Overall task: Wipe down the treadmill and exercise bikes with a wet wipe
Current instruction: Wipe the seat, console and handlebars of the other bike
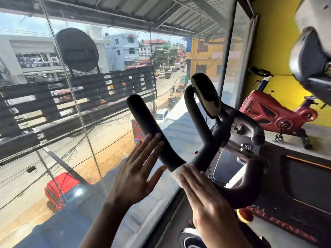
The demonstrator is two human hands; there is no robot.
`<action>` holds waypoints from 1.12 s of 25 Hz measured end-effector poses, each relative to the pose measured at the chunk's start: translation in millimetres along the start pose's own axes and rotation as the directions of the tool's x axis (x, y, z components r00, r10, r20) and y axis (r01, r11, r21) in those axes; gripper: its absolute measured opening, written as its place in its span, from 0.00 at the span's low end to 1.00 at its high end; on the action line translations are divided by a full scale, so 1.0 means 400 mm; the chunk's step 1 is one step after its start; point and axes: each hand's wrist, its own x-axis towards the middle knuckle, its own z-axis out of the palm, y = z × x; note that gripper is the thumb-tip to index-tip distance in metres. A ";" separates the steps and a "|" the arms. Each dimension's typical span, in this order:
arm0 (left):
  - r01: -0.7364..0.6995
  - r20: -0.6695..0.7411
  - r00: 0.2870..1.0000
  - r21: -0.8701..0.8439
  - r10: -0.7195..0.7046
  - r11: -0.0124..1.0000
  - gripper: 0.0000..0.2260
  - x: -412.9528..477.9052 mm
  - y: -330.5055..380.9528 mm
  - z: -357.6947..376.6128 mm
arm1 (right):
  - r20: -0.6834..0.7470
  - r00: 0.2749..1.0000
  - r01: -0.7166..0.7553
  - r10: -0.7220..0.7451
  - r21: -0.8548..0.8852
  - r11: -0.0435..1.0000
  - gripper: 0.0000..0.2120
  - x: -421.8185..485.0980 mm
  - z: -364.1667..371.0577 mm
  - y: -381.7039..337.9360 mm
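wet wipe (176, 171): it is near the middle of the view, a thin white sheet lying on the low bend of the exercise bike's handlebar (146, 120). your right hand (202, 197) lies flat on top of it. the fingers (189, 176) of that hand are straight and close together, pressing the wipe on the bar, not pinching it. only a small white edge peeks out at the far side of them. your left hand (136, 176) is just to the left. its fingers (152, 145) are straight and a little spread, with the tips touching the left horn of the bar.

i think you are in the wiping step on this bike, at the spot where the left horn meets the middle loop (194, 122). next, the wipe likely needs to go up the left horn to its round far end. the bar is a round tube, so a flat palm cleans just one side. you may have to wrap the wipe around it.

the bar looks black, dull and a bit soft, like foam or rubber. the oval display (206, 93) at the far end of the loop is smooth and shiny. a flat glass screen (225, 167) sits just right of your right hand. a red bike (272, 111) stands far right by the yellow wall (268, 42), well apart from you. big window glass (71, 113) fills the left.
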 end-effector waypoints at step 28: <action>-0.244 0.063 0.967 -0.057 0.248 0.968 0.26 0.030 0.148 0.109 | -0.030 0.943 -0.294 0.332 0.394 0.871 0.21 -0.119 -0.061 0.286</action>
